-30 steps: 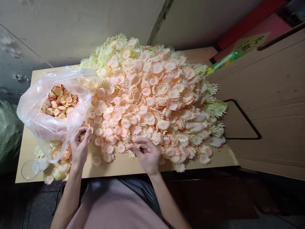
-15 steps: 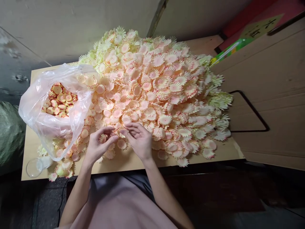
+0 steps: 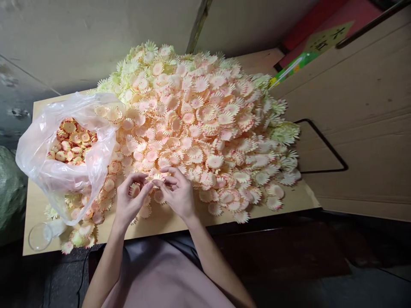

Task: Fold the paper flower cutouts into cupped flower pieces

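A pale artificial flower head (image 3: 156,176) with a toothed rim is pinched between the fingertips of both hands at the front of the heap. My left hand (image 3: 131,201) grips its left side with thumb and forefinger. From the right, my right hand (image 3: 180,196) closes thumb and fingers on it. Beyond and around them spreads a big heap of similar flower heads (image 3: 189,128), cream and pink, greener at the far edges. Fingers partly cover the held piece.
An open plastic bag (image 3: 35,147) at the left holds small red-edged flower pieces (image 3: 75,137). A clear cup (image 3: 40,236) lies on its side at the table's (image 3: 111,235) front left corner. A cardboard box (image 3: 362,128) stands on the right, and a wall (image 3: 96,38) rises behind.
My hands have drawn slightly closer together, and the flower head now shows more plainly between the fingertips. The whole view has shifted a little, with the table appearing further left.
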Demonstrator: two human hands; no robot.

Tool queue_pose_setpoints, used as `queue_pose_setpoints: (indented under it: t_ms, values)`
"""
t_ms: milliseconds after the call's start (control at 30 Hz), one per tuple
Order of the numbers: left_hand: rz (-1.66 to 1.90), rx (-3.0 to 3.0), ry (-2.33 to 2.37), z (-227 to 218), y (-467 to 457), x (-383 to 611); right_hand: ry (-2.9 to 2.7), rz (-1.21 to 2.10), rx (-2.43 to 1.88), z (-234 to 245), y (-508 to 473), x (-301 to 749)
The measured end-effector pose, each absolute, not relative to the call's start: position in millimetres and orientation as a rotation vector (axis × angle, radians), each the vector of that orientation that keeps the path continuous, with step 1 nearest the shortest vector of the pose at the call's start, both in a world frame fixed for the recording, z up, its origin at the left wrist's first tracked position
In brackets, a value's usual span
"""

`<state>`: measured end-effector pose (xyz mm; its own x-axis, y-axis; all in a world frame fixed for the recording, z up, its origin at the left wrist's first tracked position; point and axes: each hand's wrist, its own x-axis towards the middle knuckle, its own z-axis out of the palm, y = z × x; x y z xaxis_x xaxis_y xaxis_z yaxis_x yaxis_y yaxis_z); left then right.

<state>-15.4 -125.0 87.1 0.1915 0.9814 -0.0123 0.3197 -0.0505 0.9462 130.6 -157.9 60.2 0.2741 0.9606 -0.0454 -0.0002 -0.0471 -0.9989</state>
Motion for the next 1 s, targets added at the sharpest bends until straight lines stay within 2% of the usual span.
queue_pose_setpoints:
  t_ms: [333, 600, 733, 833, 900, 1000]
  values:
    - [0.806, 1.71, 1.105, 93, -118, -21, -1.23, 0.821, -1.269, 57, -158, 129]
    - [0.721, 1.874, 1.086, 95, -121, -16, -1.147, 0.899, -1.315, 52, -159, 132]
    - [0.803, 2.024, 1.219, 93, -126, -10, -1.164, 0.767, -1.312, 60, -167, 131]
    - [0.952, 2.026, 1.504, 89, -116, -16, -1.232, 0.682, -1.286, 67, -180, 134]
    - [1.076, 1.962, 1.678, 87, -105, -25, -1.229, 0.718, -1.309, 68, -187, 137]
    - [1.026, 1.982, 1.595, 84, -93, -36, -1.144, 0.831, -1.442, 62, -189, 142]
